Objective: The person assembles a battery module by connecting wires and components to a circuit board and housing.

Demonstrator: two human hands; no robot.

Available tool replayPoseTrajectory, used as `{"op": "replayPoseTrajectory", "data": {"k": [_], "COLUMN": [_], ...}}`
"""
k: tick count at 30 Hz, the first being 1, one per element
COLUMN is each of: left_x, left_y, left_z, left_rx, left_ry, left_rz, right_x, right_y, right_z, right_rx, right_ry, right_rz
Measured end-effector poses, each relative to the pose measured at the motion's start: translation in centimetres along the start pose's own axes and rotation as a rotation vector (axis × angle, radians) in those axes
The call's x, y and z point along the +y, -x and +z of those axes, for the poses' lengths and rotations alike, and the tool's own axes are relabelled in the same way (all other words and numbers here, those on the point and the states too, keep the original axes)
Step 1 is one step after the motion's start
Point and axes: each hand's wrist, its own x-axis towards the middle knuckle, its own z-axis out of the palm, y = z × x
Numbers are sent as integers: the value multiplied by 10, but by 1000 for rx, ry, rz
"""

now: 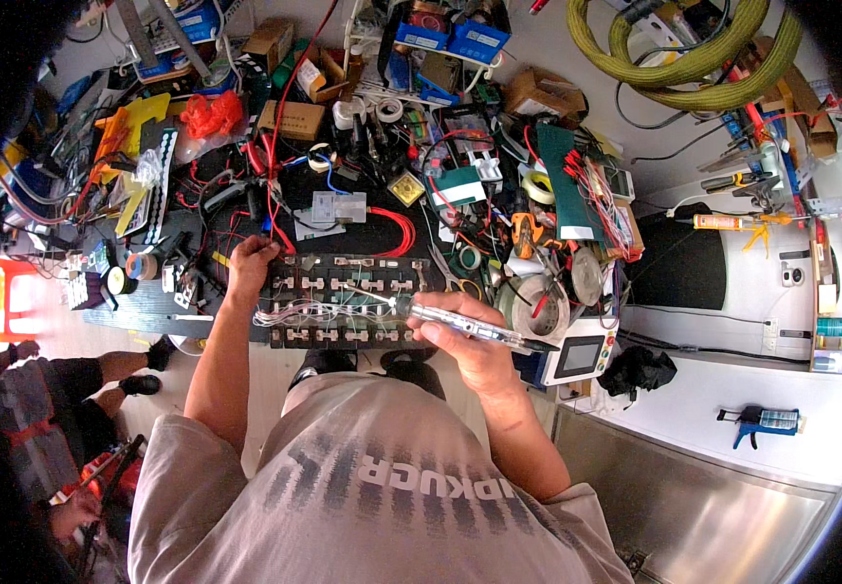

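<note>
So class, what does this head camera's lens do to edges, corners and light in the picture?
Head view: fisheye bending curves the white counter toward the rim; corners fall to black vignette; even light, soft shadows; the right hand holding the screwdriver and the left hand on the dark board look sharp.

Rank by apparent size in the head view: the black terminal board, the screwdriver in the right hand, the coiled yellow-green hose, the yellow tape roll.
1. Coiled yellow-green hose, though fisheye bending at the rim makes its lead over the board unsure.
2. Black terminal board.
3. Screwdriver in the right hand.
4. Yellow tape roll.
</note>
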Motion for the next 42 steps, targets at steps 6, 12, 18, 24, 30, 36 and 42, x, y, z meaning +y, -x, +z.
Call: {"op": "replayPoseTrajectory", "data": {"k": [6, 12, 18, 24, 30, 36, 42], "left_x": [12, 80, 180, 227, 220, 223, 218], "left_y": [8, 63, 163, 204, 207, 207, 207], "left_z": [5, 28, 77, 112, 127, 132, 135], "left_rx": [28, 411, -206, -754, -863, -861, -869], "left_ry": [-74, -611, -101, -170, -167, -199, -174], "left_rz": [47, 519, 360, 350, 350, 354, 358], "right_x": [3, 4, -1, -4, 5, 7, 12], "right_y": [-1, -2, -9, -13, -12, -10, -11], "right_z": [1, -5, 0, -1, -8, -7, -9], "right_rx": [19, 45, 84, 61, 42, 48, 34], "right_ry": [11, 67, 144, 201, 167, 112, 126], "right_rz": [-5, -2, 17, -41, -108, -92, -118]}}
